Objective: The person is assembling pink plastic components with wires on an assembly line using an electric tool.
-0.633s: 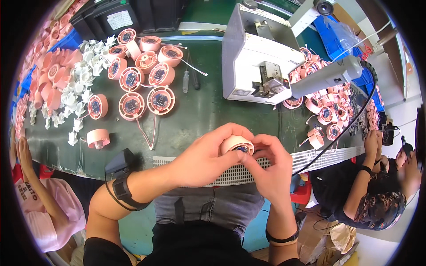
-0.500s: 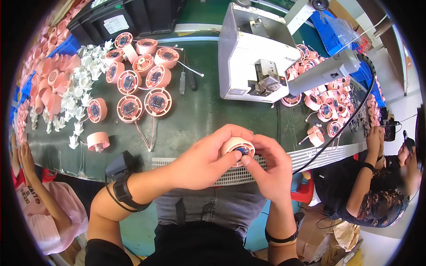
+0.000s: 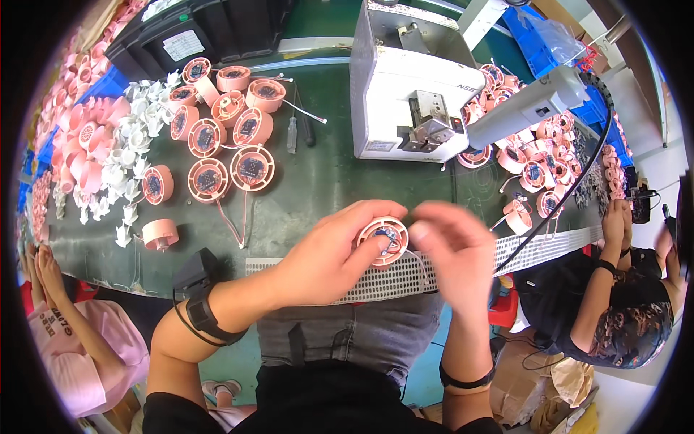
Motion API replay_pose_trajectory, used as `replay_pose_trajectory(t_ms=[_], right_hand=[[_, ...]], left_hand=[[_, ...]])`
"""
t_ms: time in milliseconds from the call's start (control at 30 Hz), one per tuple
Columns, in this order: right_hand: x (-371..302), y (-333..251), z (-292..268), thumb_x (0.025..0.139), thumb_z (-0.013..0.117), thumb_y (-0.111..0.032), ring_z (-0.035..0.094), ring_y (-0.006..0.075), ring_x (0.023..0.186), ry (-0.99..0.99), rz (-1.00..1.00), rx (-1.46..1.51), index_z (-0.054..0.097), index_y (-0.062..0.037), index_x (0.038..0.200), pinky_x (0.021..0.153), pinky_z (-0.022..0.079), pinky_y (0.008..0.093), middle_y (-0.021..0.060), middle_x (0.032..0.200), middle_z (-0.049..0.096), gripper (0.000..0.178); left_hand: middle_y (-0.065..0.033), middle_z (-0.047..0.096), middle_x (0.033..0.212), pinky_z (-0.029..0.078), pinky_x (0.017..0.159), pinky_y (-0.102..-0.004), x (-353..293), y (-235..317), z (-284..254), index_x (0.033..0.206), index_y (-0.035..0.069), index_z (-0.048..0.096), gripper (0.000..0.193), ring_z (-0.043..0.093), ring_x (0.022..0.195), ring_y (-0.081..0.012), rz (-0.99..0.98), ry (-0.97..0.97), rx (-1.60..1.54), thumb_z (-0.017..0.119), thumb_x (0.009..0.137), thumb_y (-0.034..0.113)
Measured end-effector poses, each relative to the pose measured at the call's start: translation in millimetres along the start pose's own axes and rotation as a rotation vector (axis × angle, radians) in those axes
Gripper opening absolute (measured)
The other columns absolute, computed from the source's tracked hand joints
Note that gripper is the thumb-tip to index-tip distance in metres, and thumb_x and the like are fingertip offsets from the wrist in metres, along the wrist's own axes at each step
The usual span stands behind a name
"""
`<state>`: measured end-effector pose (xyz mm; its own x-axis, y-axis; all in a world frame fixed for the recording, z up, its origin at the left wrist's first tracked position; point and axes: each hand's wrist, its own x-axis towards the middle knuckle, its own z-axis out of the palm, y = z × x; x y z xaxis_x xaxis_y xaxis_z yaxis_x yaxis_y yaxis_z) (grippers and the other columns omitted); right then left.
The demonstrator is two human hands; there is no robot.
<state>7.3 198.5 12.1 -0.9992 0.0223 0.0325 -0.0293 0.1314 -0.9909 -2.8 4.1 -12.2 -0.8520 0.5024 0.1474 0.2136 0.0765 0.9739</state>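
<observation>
A round pink plastic housing with a small blue circuit board inside is tilted so its open face shows. My left hand grips it from the left, the thumb lying over the board. A thin wire trails from its right side over the perforated strip. My right hand is just right of the housing, its fingers blurred by motion, and whether it touches the housing is unclear. Several similar housings with boards are grouped on the green table, left of my hands.
A white machine stands ahead, with a grey cylindrical tool and black cable on its right. More housings pile up there. White parts, a screwdriver and a black crate lie left. People sit on both sides.
My right hand has come away from the housing's front and shifted right. The housing has turned, showing its ring face and board more fully. My left hand keeps its grip.
</observation>
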Motion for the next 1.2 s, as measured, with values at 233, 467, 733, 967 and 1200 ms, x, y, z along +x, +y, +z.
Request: replay_pose_trajectory(t_ms=[233, 467, 733, 967, 1200], right_hand=[[101, -12, -15, 0.083, 0.077, -0.018, 0.062, 0.0199, 0.092, 0.392, -0.390, -0.283, 0.045, 0.0030, 0.131, 0.085, 0.050, 0.0340, 0.0165, 0.107, 0.064, 0.061], [96, -68, -7, 0.087, 0.057, -0.007, 0.052, 0.0170, 0.054, 0.384, -0.717, 0.254, 0.044, 0.0013, 0.127, 0.055, 0.049, 0.0347, 0.0082, 0.069, 0.052, 0.042], [109, -80, 34, 0.088, 0.057, -0.007, 0.045, 0.0147, 0.043, 0.334, -0.732, 0.230, 0.049, 0.0052, 0.116, 0.042, 0.041, 0.0305, 0.0057, 0.060, 0.047, 0.032], [119, -74, 38, 0.087, 0.061, -0.004, 0.050, 0.0090, 0.042, 0.340, -0.753, 0.298, 0.054, 0.0066, 0.102, 0.047, 0.038, 0.0224, 0.0031, 0.051, 0.054, 0.020], [116, -76, 42, 0.088, 0.061, -0.006, 0.048, 0.0122, 0.043, 0.357, -0.668, 0.269, 0.052, 0.0050, 0.104, 0.045, 0.041, 0.0267, 0.0044, 0.055, 0.051, 0.021]], left_hand=[[-0.0088, 0.060, 0.112, 0.057, 0.086, -0.0327, 7, 5, -4, 0.129, -0.002, 0.047, 0.032, 0.065, 0.095, -0.0173, -0.354, 0.013, -0.628, 0.050, 0.097, -0.001], [-0.0091, 0.062, 0.108, 0.060, 0.083, -0.0338, 9, 8, -2, 0.126, -0.001, 0.047, 0.030, 0.067, 0.093, -0.0194, -0.443, 0.017, -0.616, 0.050, 0.096, -0.002], [-0.0086, 0.061, 0.106, 0.061, 0.081, -0.0324, 11, 5, -3, 0.128, 0.000, 0.047, 0.031, 0.067, 0.091, -0.0177, -0.517, 0.042, -0.639, 0.053, 0.097, 0.003], [-0.0079, 0.061, 0.108, 0.061, 0.085, -0.0342, 11, 6, -4, 0.133, 0.001, 0.045, 0.034, 0.066, 0.094, -0.0176, -0.501, 0.042, -0.635, 0.051, 0.099, 0.003], [-0.0117, 0.060, 0.110, 0.061, 0.081, -0.0307, 12, 8, -2, 0.132, -0.004, 0.045, 0.037, 0.065, 0.094, -0.0177, -0.505, 0.052, -0.647, 0.053, 0.097, 0.005]])
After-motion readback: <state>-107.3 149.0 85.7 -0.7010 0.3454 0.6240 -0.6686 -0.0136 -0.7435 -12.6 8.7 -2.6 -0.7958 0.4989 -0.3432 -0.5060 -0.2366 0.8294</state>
